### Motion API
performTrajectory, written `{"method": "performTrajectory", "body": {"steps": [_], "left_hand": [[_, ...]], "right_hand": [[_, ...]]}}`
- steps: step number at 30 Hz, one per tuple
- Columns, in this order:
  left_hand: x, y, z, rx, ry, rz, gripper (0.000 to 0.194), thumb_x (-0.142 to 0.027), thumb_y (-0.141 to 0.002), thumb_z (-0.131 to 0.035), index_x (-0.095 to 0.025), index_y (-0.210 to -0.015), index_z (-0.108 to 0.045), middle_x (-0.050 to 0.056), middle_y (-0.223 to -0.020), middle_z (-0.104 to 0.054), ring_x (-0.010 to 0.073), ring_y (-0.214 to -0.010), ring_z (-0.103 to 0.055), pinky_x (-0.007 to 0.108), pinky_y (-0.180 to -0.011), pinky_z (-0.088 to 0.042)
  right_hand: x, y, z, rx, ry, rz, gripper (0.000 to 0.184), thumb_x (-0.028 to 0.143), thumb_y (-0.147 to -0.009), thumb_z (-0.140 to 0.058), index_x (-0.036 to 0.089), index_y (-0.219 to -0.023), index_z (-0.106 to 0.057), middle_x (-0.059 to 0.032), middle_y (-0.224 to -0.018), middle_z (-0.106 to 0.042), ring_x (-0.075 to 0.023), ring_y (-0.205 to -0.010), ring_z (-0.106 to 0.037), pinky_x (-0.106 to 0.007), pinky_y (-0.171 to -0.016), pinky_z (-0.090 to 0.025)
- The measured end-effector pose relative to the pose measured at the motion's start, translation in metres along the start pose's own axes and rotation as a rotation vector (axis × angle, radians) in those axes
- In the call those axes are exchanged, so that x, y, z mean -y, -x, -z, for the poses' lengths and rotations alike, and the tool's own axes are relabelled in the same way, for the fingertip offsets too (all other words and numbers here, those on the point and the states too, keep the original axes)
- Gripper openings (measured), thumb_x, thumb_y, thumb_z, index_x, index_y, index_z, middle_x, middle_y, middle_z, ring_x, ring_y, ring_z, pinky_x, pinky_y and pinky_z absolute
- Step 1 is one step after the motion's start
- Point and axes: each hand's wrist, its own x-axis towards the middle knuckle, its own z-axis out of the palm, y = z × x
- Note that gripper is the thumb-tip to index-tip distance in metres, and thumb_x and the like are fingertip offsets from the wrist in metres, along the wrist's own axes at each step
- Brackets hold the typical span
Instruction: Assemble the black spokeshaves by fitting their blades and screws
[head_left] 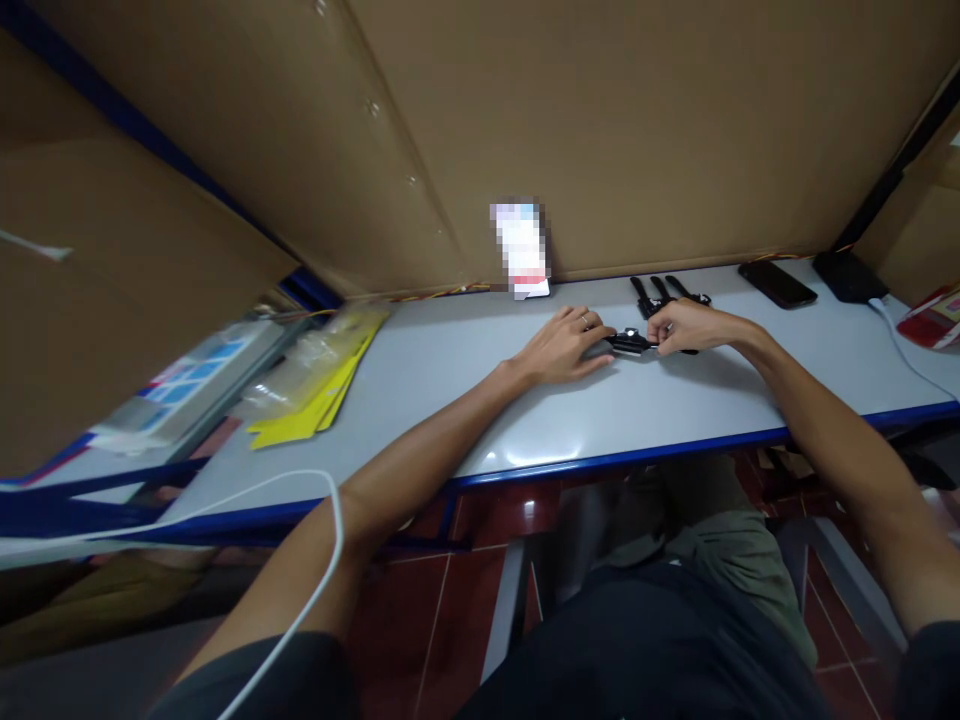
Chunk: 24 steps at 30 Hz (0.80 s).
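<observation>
A small black spokeshave [630, 342] with a shiny metal part in its middle lies low over the white table, between my hands. My left hand [566, 345], with a ring on one finger, grips its left end between fingertips and thumb. At the right side of the spokeshave, my right hand [686, 327] is closed in a pinch, its fingers curled against the metal part. Exactly what those fingertips pinch is hidden. Several more black tools [660, 290] of similar look lie just behind my right hand, their handles pointing toward the back wall.
A lit phone [521, 248] leans on the cardboard wall [637, 130]. A dark phone [778, 284] and a black box [850, 276] with a white cable lie at right. Yellow sheets [319, 405] and clear plastic bags [304, 365] lie left. The table's blue edge [585, 467] runs in front.
</observation>
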Motion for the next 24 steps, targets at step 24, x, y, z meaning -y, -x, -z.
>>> {"method": "performTrajectory", "body": {"steps": [24], "left_hand": [[0.006, 0.003, 0.0, 0.047, -0.001, 0.004, 0.034, -0.035, -0.096, -0.047, -0.02, -0.113, -0.072, 0.008, -0.098, -0.065, 0.0222, -0.084, -0.063, 0.035, -0.069, -0.046]], "right_hand": [[0.012, 0.0, -0.009, -0.098, 0.177, 0.015, 0.017, 0.026, -0.078, -0.074, 0.021, -0.093, -0.08, -0.0022, -0.084, -0.073, -0.0182, -0.076, -0.059, -0.03, -0.072, -0.036]]}}
